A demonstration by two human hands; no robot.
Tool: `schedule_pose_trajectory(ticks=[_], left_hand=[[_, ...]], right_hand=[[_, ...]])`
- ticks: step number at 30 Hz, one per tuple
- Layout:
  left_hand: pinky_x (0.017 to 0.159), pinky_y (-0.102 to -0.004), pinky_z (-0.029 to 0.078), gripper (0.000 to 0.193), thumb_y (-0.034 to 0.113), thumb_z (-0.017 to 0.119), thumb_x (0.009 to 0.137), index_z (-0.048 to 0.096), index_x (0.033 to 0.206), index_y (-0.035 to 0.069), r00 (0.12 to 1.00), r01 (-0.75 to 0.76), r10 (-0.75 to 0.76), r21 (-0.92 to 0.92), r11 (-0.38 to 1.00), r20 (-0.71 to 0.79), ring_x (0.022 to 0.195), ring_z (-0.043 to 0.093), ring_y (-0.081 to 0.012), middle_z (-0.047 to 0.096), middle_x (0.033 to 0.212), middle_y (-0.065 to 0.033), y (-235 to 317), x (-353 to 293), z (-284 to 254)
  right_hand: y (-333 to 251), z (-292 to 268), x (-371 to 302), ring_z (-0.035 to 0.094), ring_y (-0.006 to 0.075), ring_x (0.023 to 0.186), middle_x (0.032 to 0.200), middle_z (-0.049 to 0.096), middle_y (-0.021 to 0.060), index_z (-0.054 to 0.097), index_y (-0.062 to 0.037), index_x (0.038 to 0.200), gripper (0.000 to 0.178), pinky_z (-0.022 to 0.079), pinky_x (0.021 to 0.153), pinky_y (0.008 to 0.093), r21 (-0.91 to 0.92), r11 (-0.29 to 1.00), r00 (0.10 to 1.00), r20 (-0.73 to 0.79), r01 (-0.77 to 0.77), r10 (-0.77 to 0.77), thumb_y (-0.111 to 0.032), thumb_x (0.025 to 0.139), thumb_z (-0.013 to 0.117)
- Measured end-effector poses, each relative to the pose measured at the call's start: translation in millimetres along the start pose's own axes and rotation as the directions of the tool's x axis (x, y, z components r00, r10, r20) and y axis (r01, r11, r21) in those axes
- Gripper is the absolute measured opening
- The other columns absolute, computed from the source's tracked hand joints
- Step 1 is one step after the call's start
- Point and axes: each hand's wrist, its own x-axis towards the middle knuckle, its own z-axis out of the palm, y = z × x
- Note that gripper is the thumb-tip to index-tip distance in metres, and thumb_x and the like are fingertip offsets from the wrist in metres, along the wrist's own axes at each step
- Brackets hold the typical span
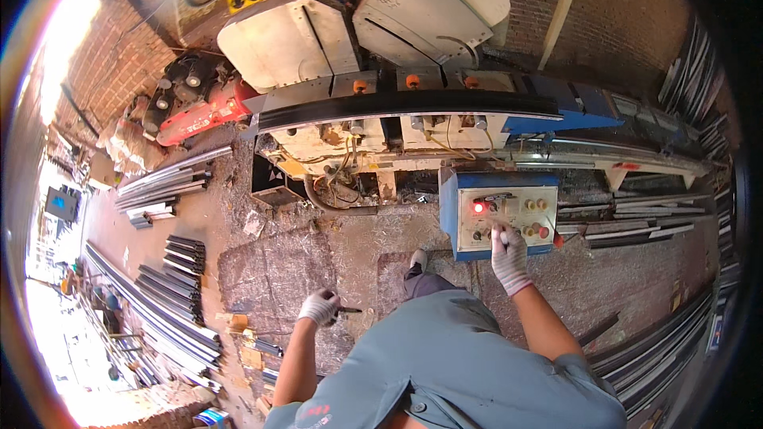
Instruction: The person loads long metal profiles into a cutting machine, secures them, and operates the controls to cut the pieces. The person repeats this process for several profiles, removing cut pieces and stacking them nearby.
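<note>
My left hand (319, 307), in a pale work glove, is closed round a thin dark pen-like stick (349, 310) that points to the right. My right hand (509, 260), gloved the same way, is at the front of a control box (470, 235) with a white panel and blue sides. Its fingers are mostly curled, with a fingertip close to the panel's knobs; whether it touches one cannot be seen. A red light (478, 208) glows on the panel. Beyond the box, a long black profile bar (405, 108) lies across the machine bed, under orange-topped clamps (412, 80).
Two large pale guards (290, 44) rise behind the bar. A red tank (208, 115) with a motor stands at the far left. Stacks of dark profiles (171, 278) lie on the floor to the left, and more lengths (664, 353) lie at the right. A conveyor rail (588, 157) extends rightward.
</note>
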Motion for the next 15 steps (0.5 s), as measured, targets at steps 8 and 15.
schedule_pose_trajectory(ticks=[8, 15], left_hand=[[0.081, -0.0433, 0.057, 0.042, 0.036, 0.06, 0.092, 0.072, 0.105, -0.002, 0.92, 0.157, -0.284, 0.408, 0.899, 0.272, 0.093, 0.072, -0.0339, 0.074, 0.097, -0.0219, -210, -116, 186], [0.078, -0.0445, 0.057, 0.04, 0.034, 0.06, 0.092, 0.073, 0.103, -0.002, 0.828, 0.404, -0.471, 0.259, 0.877, 0.303, 0.091, 0.073, -0.0343, 0.074, 0.096, -0.0233, -249, -161, 241]], right_hand=[[21, -58, -37, 0.069, 0.0372, 0.09, 0.098, 0.071, 0.0193, 0.067, -0.0031, 0.105, 0.018, 0.054, 0.08, 0.0421, -0.073, 0.985, 0.988, 0.008, 0.156, -0.156, -0.016, 0.099, 0.056], [51, -102, -30, 0.068, 0.0316, 0.072, 0.077, 0.065, 0.0158, 0.066, -0.0044, 0.099, 0.016, 0.052, 0.067, 0.0385, -0.208, 0.949, 0.965, -0.065, 0.237, -0.255, -0.018, 0.099, 0.057]])
